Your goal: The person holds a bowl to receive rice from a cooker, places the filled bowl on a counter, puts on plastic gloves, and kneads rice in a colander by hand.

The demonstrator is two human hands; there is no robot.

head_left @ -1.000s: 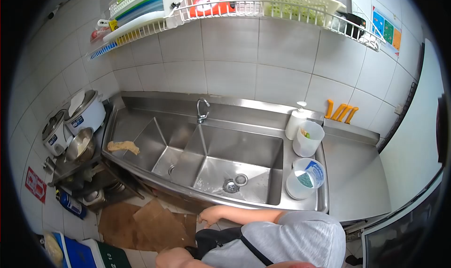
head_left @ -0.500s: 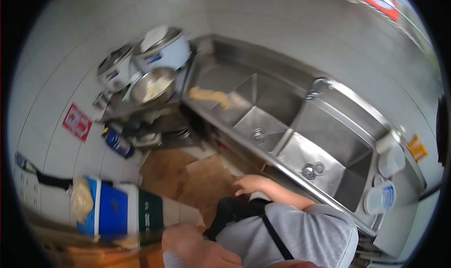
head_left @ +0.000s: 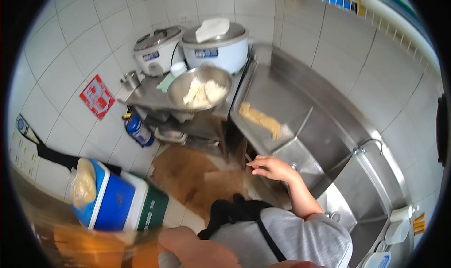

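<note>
My right hand [head_left: 270, 168] hangs over the front edge of the sink unit [head_left: 244, 132], its fingers loosely apart and nothing in them. Near it, on the steel drainboard, lies a crumpled tan cloth-like strip [head_left: 260, 120]. My left arm shows at the bottom, bent, but the hand itself is out of sight. Ahead, a metal bowl [head_left: 174, 90] with a white, lumpy, rice-like food [head_left: 204, 93] in it stands on the steel side table.
Two rice cookers [head_left: 216, 55] stand behind the bowl. A blue fire extinguisher [head_left: 139, 131] is by the wall. Cool boxes [head_left: 112, 200] stand at left, a bag [head_left: 84, 186] on top. Brown cardboard [head_left: 183, 174] covers the floor. Plastic containers [head_left: 397, 231] sit right of the sink basins.
The view has swung, so the rice cookers, bowl and sink now sit further right. My right hand has risen from low beside my body to the sink's front edge.
</note>
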